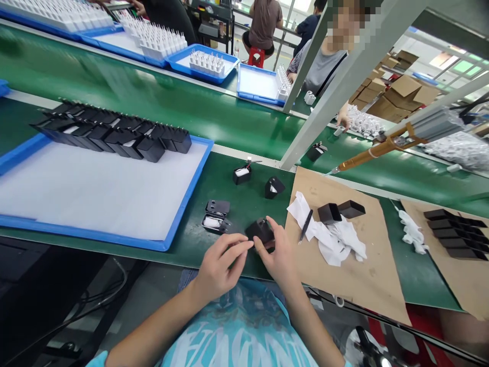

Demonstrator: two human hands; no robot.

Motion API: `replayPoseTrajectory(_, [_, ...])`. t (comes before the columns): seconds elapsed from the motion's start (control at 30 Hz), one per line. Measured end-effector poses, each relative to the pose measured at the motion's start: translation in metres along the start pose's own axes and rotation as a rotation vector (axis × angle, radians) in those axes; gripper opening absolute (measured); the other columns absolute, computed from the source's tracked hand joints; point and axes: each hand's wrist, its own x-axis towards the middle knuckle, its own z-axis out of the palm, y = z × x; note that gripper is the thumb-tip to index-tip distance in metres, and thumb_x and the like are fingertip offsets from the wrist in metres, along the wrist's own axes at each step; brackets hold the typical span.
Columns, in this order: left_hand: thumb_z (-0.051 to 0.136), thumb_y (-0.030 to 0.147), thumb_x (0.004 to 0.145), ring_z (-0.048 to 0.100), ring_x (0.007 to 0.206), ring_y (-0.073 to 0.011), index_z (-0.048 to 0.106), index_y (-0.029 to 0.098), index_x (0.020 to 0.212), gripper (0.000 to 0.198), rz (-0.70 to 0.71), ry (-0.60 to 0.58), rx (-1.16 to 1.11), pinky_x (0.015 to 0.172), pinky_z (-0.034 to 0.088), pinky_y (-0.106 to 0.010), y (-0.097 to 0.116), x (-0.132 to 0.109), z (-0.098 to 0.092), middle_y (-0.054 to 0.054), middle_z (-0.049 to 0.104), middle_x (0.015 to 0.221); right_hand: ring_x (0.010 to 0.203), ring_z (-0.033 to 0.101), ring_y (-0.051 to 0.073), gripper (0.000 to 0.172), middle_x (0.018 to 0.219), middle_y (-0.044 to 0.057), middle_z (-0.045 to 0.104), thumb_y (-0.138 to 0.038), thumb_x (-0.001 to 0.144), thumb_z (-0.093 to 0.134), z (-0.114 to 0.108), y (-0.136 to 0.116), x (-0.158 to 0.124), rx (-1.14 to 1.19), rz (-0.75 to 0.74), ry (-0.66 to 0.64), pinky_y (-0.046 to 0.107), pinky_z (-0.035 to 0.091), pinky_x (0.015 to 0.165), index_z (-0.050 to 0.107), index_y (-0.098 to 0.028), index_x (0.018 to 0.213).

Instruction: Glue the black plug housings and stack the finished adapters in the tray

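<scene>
Head view: the right hand (280, 260) wraps its fingers round a small black housing (260, 229), low over the green bench's (191, 244) near edge, between the blue tray (95, 235) and the cardboard sheet (367, 275). The left hand (223, 262) pinches in at its side — gripping or only steadying, can't tell. It looks like light, rigid plastic with smooth sides — best held by the flat walls. No label readable.
</scene>
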Motion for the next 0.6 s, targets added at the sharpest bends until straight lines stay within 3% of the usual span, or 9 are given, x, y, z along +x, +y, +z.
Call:
replayPoseTrajectory(0.13, [0.059, 0.025, 0.091, 0.058, 0.120, -0.0252, 0.041, 0.022, 0.140, 0.052, -0.184, -0.155, 0.032, 0.089, 0.057, -0.037, 0.000, -0.010, 0.010, -0.015, 0.055, 0.133, 0.071, 0.063, 0.015, 0.055, 0.093, 0.007, 0.064, -0.044, 0.088, 0.060, -0.003, 0.000, -0.004, 0.038, -0.013, -0.117, 0.029, 0.058, 0.063, 0.051, -0.019, 0.136])
replayPoseTrajectory(0.27, [0.066, 0.035, 0.087, 0.054, 0.127, -0.0279, 0.027, 0.022, 0.149, 0.075, -0.156, -0.230, 0.086, 0.099, 0.053, -0.042, -0.007, -0.012, 0.013, -0.015, 0.053, 0.140, 0.073, 0.064, 0.014, 0.035, 0.087, 0.004, 0.066, -0.039, 0.093, 0.054, -0.015, -0.004, 0.001, 0.148, -0.058, -0.153, 0.026, 0.056, 0.063, 0.061, -0.023, 0.123])
replayPoseTrajectory(0.43, [0.060, 0.026, 0.092, 0.059, 0.122, -0.0238, 0.023, 0.022, 0.151, 0.069, -0.135, -0.190, 0.160, 0.099, 0.053, -0.039, -0.010, -0.011, 0.018, -0.013, 0.057, 0.137, 0.111, 0.062, 0.020, 0.028, 0.124, 0.009, 0.063, -0.033, 0.094, 0.054, -0.019, -0.016, 0.021, 0.078, -0.221, -0.205, 0.033, 0.057, 0.086, 0.064, -0.026, 0.119])
replayPoseTrajectory(0.5, [0.059, 0.024, 0.093, 0.060, 0.121, -0.0239, 0.024, 0.021, 0.151, 0.068, -0.128, -0.178, 0.171, 0.098, 0.053, -0.038, -0.011, -0.011, 0.020, -0.014, 0.057, 0.138, 0.111, 0.062, 0.020, 0.023, 0.118, 0.007, 0.067, -0.030, 0.094, 0.054, -0.017, -0.022, 0.030, 0.054, -0.256, -0.242, 0.036, 0.053, 0.093, 0.067, -0.026, 0.112])
replayPoseTrajectory(0.6, [0.059, 0.025, 0.093, 0.062, 0.119, -0.0249, 0.026, 0.021, 0.150, 0.066, -0.126, -0.184, 0.159, 0.093, 0.056, -0.037, -0.013, -0.014, 0.020, -0.014, 0.057, 0.139, 0.094, 0.065, 0.018, 0.018, 0.099, 0.005, 0.071, -0.030, 0.094, 0.053, -0.019, -0.028, 0.042, 0.043, -0.229, -0.282, 0.033, 0.053, 0.085, 0.069, -0.025, 0.100])
